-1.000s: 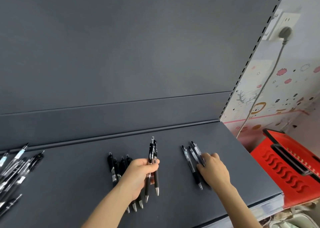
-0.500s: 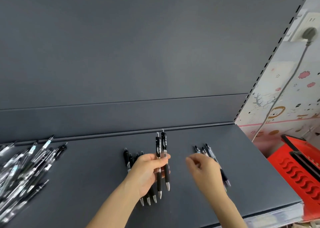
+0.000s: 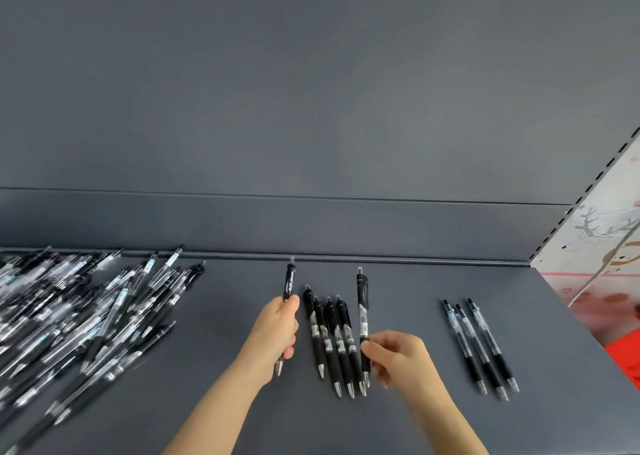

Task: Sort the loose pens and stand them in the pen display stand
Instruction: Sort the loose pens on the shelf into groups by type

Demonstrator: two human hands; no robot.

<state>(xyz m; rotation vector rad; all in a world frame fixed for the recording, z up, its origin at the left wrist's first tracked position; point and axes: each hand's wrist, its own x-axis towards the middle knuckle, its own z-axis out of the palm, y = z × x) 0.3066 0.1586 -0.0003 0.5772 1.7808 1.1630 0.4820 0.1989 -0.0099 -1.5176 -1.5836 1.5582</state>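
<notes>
My left hand [image 3: 277, 337] grips one black pen [image 3: 289, 283], its clicker end pointing away from me. My right hand [image 3: 398, 359] pinches a second black pen [image 3: 362, 298] by its lower barrel, just right of a row of several black pens [image 3: 330, 337] lying side by side on the dark grey shelf [image 3: 398, 281]. Three clear-barrelled pens [image 3: 476, 340] lie together further right. A large loose heap of mixed pens [image 3: 79, 312] covers the left side of the shelf. No pen display stand is in view.
The shelf's grey back panel [image 3: 311, 108] rises behind the pens. At the right edge is a slotted upright [image 3: 585, 191], then a patterned wall [image 3: 602, 246] with a cable and a red object [image 3: 627, 350] below.
My left hand held two pens together; now it holds one and my right hand has taken the other. The view has swung left, showing more of the heap.
</notes>
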